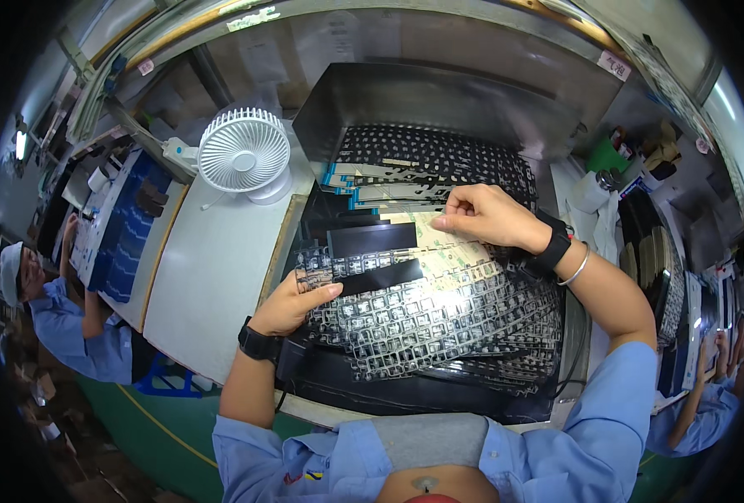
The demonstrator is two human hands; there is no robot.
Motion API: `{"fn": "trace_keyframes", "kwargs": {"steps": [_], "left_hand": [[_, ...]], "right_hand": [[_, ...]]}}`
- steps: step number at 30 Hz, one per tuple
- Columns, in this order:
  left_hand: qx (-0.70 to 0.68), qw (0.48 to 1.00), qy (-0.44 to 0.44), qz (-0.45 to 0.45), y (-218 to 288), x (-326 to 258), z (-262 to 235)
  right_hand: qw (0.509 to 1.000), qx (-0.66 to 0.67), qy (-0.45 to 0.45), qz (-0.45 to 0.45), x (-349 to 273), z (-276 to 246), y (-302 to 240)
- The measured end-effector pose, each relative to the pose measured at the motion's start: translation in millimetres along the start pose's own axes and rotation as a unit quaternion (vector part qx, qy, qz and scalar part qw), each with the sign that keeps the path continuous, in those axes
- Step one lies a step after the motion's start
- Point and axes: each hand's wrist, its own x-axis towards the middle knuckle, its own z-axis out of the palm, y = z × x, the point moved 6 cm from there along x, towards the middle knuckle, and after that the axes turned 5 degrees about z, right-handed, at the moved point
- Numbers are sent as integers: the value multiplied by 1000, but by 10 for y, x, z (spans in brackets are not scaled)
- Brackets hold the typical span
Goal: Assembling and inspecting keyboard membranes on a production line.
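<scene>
- Nearest the stack of keyboard membrane sheets (439, 323), the left hand (292, 303) grips the front-left edge of the top sheet.
- Behind the stack, the right hand (485, 216) pinches a clear film strip (405, 205).
- Left of it, a bare white tabletop (212, 268).
- Beyond, a white desk fan (244, 153); far right, a small pink label (613, 64).

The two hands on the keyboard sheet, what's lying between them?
In the head view, two black strips lie on the patterned keyboard sheet between the left hand and right hand.

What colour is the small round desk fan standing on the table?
White, the small round desk fan, grille and base alike; seen in the head view.
</scene>
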Motion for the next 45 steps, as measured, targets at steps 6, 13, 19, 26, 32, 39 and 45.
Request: {"fn": "trace_keyframes", "kwargs": {"steps": [6, 13, 19, 26, 32, 39, 45], "left_hand": [[25, 999, -19, -21, -6, -3, -20], [1, 999, -9, -34, 37, 32, 54], [-1, 1000, -10, -21, 18, 16, 27], [3, 998, -66, -19, 242, -48, 202], [103, 990, 38, 88, 218, -10, 224], [228, 944, 139, 194, 330, -31, 57], [292, 940, 22, 177, 293, -52, 185]], "right_hand": [[983, 143, -107, 38, 74, 130, 143], [998, -8, 56, -19, 462, -343, 241], [947, -254, 73, -184, 979, -74, 485], [928, -353, -58, -108, 867, 101, 370], [952, -268, 0, -147, 976, 13, 479], [877, -400, 197, -177, 880, 5, 333], [886, -343, 304, -66, 953, -703, 292]]}}
